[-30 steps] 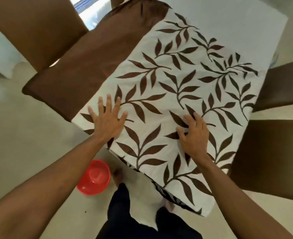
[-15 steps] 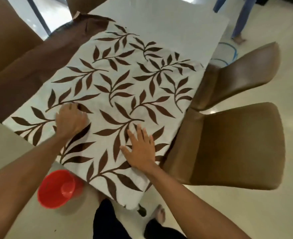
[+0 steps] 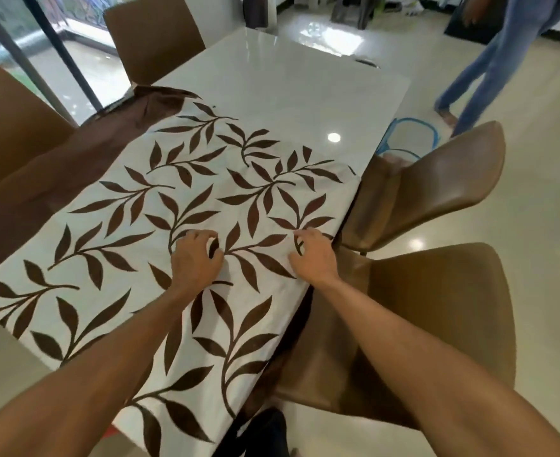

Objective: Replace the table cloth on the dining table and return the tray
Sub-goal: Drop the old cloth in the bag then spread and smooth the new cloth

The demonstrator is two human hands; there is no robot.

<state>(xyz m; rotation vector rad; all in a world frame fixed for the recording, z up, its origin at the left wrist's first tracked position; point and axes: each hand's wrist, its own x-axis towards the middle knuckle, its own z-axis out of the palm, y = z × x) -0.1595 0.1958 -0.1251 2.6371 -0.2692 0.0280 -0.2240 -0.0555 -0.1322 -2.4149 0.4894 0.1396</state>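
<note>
A white table cloth (image 3: 133, 232) with brown leaf prints and a brown border covers the near half of the glossy white dining table (image 3: 298, 94). The far half of the table is bare. My left hand (image 3: 196, 258) rests on the cloth near its middle, fingers curled and pinching the fabric. My right hand (image 3: 313, 257) sits at the cloth's right edge by the table side, fingers curled into the fabric too. No tray is in view.
Two brown chairs (image 3: 433, 311) stand close at the table's right side, two more (image 3: 153, 37) at the left and far left. A person in jeans (image 3: 489, 61) stands at the back right. A blue-rimmed object (image 3: 410, 136) lies on the floor behind the right chairs.
My view has swung up and right, the red bowl on the floor has left the frame. Both hands moved farther along the cloth and went from flat palms to curled, gripping fingers.
</note>
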